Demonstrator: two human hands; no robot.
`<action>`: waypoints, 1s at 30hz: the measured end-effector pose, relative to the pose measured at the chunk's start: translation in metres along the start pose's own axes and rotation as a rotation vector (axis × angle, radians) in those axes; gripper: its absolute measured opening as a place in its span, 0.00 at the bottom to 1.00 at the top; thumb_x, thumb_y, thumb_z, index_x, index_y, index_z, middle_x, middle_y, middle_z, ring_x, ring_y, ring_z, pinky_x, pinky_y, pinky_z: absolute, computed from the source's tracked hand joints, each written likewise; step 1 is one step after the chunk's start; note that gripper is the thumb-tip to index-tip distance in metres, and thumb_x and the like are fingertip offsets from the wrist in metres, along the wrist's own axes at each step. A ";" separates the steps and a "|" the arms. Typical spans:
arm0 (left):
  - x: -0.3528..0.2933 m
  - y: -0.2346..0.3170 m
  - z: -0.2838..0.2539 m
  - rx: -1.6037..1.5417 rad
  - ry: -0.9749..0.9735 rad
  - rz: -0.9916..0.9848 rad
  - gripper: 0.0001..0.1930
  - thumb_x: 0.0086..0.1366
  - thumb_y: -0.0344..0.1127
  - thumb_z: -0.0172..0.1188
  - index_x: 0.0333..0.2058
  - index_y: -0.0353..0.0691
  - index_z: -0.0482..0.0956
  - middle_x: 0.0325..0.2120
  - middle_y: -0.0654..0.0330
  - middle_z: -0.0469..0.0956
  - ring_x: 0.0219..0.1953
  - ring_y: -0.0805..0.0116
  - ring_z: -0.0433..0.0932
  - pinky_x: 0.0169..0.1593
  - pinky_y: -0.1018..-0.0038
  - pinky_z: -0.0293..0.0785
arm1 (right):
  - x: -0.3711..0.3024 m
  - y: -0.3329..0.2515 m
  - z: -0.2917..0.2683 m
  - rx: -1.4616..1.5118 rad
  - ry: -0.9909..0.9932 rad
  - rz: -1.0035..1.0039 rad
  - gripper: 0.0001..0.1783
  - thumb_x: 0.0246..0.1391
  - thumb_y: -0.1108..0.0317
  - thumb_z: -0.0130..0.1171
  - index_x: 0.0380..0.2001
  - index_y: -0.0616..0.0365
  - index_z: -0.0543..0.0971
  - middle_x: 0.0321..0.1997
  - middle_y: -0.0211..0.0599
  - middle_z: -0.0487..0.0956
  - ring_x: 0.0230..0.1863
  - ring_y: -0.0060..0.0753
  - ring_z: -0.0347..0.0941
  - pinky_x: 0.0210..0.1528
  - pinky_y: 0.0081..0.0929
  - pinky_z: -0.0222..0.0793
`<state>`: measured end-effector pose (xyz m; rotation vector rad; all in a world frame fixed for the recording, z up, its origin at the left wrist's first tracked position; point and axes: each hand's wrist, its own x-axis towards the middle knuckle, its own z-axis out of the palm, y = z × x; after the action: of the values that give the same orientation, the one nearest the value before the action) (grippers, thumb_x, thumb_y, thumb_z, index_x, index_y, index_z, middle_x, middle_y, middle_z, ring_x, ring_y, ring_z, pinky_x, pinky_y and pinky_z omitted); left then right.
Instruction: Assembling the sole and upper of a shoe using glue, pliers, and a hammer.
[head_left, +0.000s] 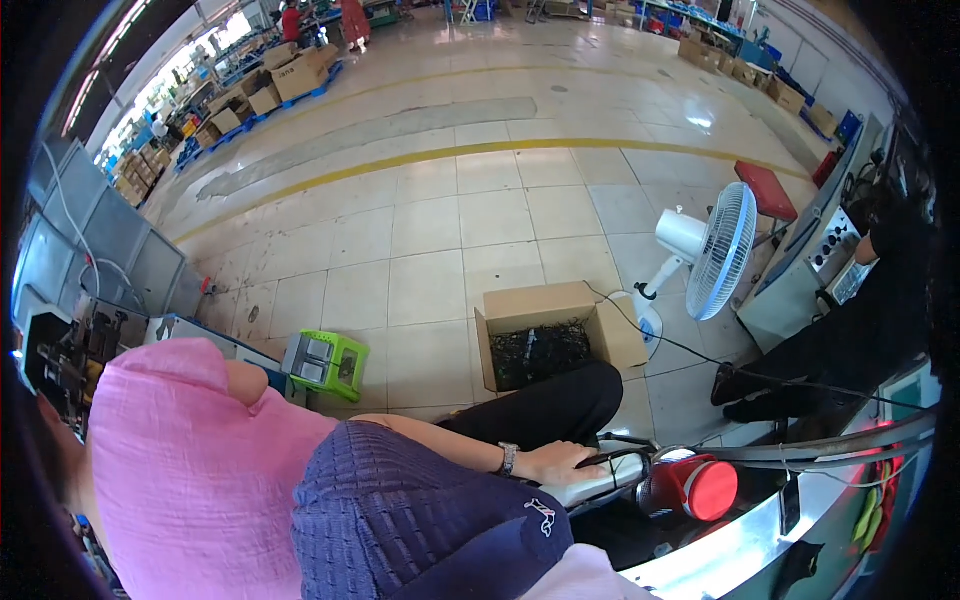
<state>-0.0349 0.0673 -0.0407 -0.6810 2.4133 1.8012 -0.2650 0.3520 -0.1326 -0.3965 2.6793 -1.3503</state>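
Observation:
Neither of my hands shows. Close by on the left sits a person in a pink top [200, 460], dark blue textured cloth [400, 510] with a small white emblem, and black trousers [575, 395]. That person's bare forearm reaches right, with a wristwatch [508, 460]. Their hand [558, 463] rests by the dark edge of a pale, bar-shaped part [595, 487]; whether it grips anything is unclear. Beside that part is a round red piece [711, 491]. Pale cloth [590, 578] shows at the lower edge; whose it is I cannot tell.
An open cardboard box [540, 298] holds tangled black pieces. A white fan [722, 250] stands beside it, its cord running right. A green and grey stool-like item [328, 364] sits on the floor. Another person in dark clothes [850, 310] stands at a machine, right.

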 end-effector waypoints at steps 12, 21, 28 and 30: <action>-0.021 0.006 0.010 0.070 0.087 0.003 0.31 0.69 0.56 0.46 0.51 0.29 0.73 0.38 0.38 0.79 0.40 0.44 0.79 0.44 0.59 0.74 | -0.006 -0.007 -0.017 0.359 -0.179 0.232 0.20 0.60 0.56 0.56 0.45 0.62 0.69 0.35 0.34 0.69 0.35 0.31 0.67 0.39 0.27 0.65; -0.011 0.002 -0.020 0.114 0.050 0.130 0.23 0.70 0.47 0.47 0.53 0.32 0.71 0.41 0.41 0.77 0.44 0.46 0.78 0.45 0.60 0.74 | -0.272 -0.059 -0.091 0.536 0.260 0.874 0.17 0.61 0.56 0.55 0.38 0.60 0.71 0.26 0.25 0.67 0.26 0.21 0.66 0.30 0.22 0.65; -0.005 0.011 -0.015 0.005 -0.048 0.145 0.23 0.73 0.43 0.44 0.56 0.30 0.69 0.42 0.38 0.78 0.41 0.46 0.80 0.44 0.66 0.75 | -0.211 -0.235 -0.052 0.807 -0.316 0.805 0.46 0.41 0.28 0.63 0.49 0.59 0.71 0.25 0.21 0.66 0.24 0.15 0.64 0.24 0.14 0.59; -0.006 0.005 -0.012 -0.015 -0.104 0.150 0.23 0.73 0.43 0.43 0.57 0.29 0.67 0.45 0.37 0.76 0.46 0.46 0.79 0.49 0.67 0.73 | -0.210 -0.243 -0.044 0.774 -0.502 0.775 0.46 0.42 0.25 0.59 0.47 0.57 0.73 0.24 0.22 0.67 0.23 0.15 0.64 0.23 0.14 0.59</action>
<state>-0.0287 0.0596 -0.0305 -0.4056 2.4441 1.8598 -0.0294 0.3074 0.0856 0.3197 1.4736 -1.5631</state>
